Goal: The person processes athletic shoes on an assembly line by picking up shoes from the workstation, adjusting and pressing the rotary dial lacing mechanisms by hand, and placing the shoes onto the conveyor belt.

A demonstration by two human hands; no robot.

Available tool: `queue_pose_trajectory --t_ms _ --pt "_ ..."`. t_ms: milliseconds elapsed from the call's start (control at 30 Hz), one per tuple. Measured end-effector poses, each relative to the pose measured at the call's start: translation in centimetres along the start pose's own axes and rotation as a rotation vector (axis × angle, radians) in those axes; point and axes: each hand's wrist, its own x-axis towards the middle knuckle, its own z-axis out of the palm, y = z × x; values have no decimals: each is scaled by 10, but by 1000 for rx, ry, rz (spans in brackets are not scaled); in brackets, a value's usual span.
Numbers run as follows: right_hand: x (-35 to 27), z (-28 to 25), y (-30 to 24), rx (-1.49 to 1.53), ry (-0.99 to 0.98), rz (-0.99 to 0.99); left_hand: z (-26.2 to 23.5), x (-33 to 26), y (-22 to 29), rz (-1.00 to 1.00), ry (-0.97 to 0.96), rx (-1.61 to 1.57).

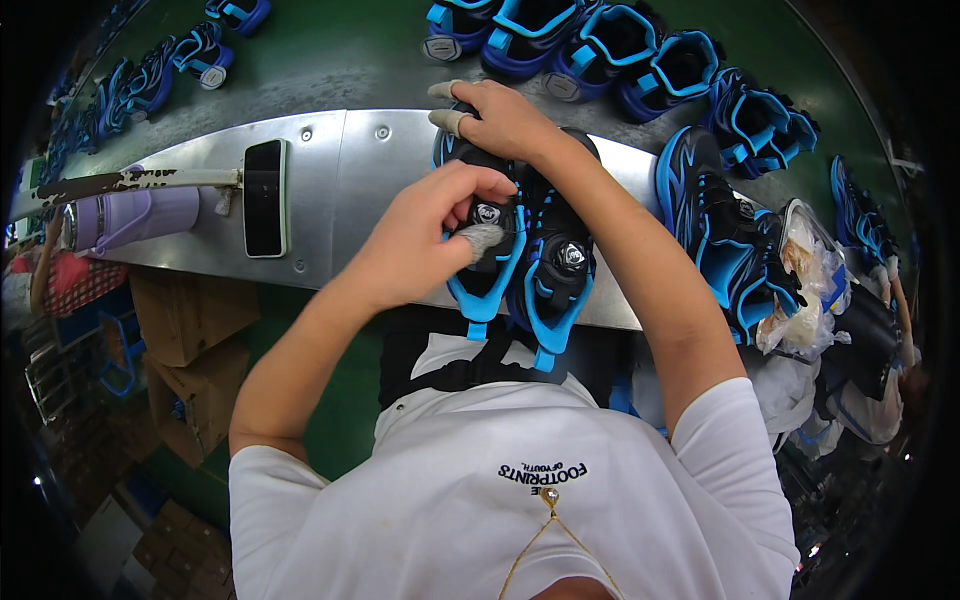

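Two black sneakers with bright blue trim lie side by side before me, toes pointing away: a left shoe (476, 297) and a right shoe (548, 312). Each carries a round lacing dial on its tongue; the right shoe's dial (569, 256) is in full view. My left hand (430, 232) curls over the left shoe, thumb and index finger closed at its edge around the other dial (488, 214). The thumb wears a pale finger cot. Across the left shoe's toe, my right hand (500, 120) grips it from above, with cots on two fingers. Its palm side is hidden.
The shoes lie on a metal bench (345, 190) holding a phone (264, 198) and a lilac tumbler (150, 217) by a worn bar (130, 182). More sneakers (610, 50) line the green surface beyond. At right are another pair (715, 225) and plastic bags (805, 290); cardboard boxes (190, 310) stand lower left.
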Motion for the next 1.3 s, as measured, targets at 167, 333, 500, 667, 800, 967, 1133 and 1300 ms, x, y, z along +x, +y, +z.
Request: queue_pose_trajectory --t_ms 167,333,500,667,800,967,1133,1300 --pt "-1 -4 0 42 -11 27 7 -4 3 181 80 163" --pt "-3 -6 -2 44 -4 -14 9 -2 -3 -14 75 39" --pt "-4 -6 -3 68 -20 35 3 -2 -7 148 40 7" --pt "-4 -9 -4 115 -40 35 26 -8 -1 107 362 245" --pt "-5 -9 -2 105 -11 14 17 -11 -4 101 212 92" --pt "-4 -8 0 119 -18 36 26 -11 -3 159 426 276" --pt "-9 -10 -5 132 -2 36 45 -10 -12 54 539 113" --pt "-9 -6 -4 137 22 25 1 1 -23 148 -30 -85"
